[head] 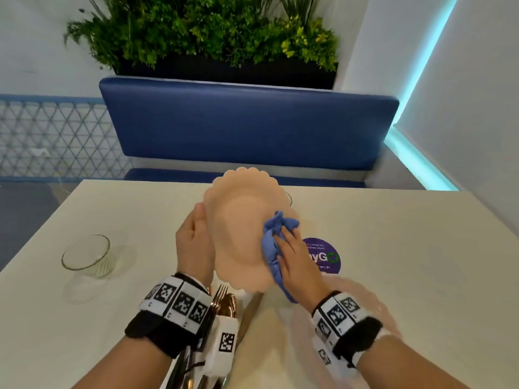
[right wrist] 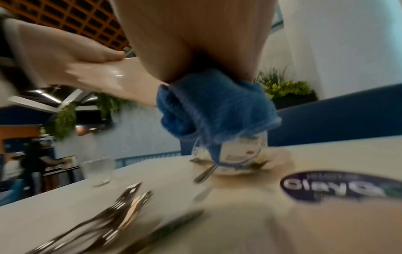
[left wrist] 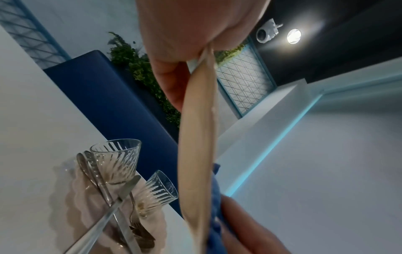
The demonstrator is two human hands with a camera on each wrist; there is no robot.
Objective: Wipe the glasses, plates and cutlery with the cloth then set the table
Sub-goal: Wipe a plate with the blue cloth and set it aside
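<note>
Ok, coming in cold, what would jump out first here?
The pink plate held up over mid-table: the left hand grips its rim while the right hand presses a blue cloth to its face. Next, the glass standing at the table's left and the purple sticker right of the plate.

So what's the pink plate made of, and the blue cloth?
The pink plate looks like glazed ceramic or smooth plastic: glossy highlights and a stiff scalloped rim, but the look can't settle which. The blue cloth looks like soft microfibre or terry: fuzzy, matte and bunched in folds.
</note>
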